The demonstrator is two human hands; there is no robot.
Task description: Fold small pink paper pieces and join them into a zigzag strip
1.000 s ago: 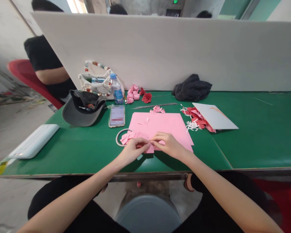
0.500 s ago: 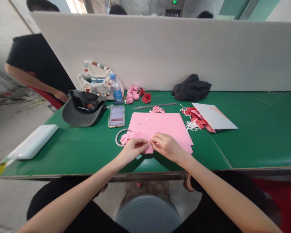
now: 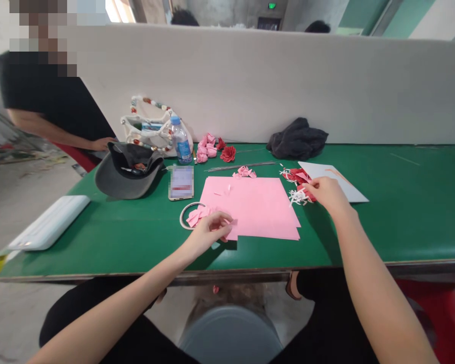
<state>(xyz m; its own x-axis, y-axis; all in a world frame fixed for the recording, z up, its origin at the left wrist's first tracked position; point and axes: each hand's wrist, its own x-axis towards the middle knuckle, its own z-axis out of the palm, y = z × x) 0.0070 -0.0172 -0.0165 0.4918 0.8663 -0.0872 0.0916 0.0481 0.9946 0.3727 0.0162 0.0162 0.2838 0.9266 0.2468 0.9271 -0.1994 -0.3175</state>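
Observation:
My left hand (image 3: 208,231) is closed, its thumb and fingers pinching a small piece of pink paper (image 3: 233,222) above the front left part of the pink paper sheets (image 3: 261,202). Just beyond it, folded pink paper pieces (image 3: 197,215) lie partly inside a roll of tape (image 3: 181,216). My right hand (image 3: 328,193) reaches over the heap of red paper scraps (image 3: 296,175), with thumb and fingertips pressed together. Whatever it may pinch is too small to make out. Curled white strips (image 3: 300,197) lie beside its fingertips, and a white card (image 3: 351,189) lies behind the hand.
Thin wires (image 3: 242,166), pink and red paper flowers (image 3: 227,153), a water bottle (image 3: 181,141), a phone (image 3: 181,183) and a cap (image 3: 129,174) are on the green table (image 3: 129,237). A black cloth (image 3: 299,139) lies by the white partition (image 3: 250,86). Another person (image 3: 49,101) is at left.
My right hand has left my left hand and moved right to the scraps. My left hand stays in place with the pink paper. The person at left has risen higher in view.

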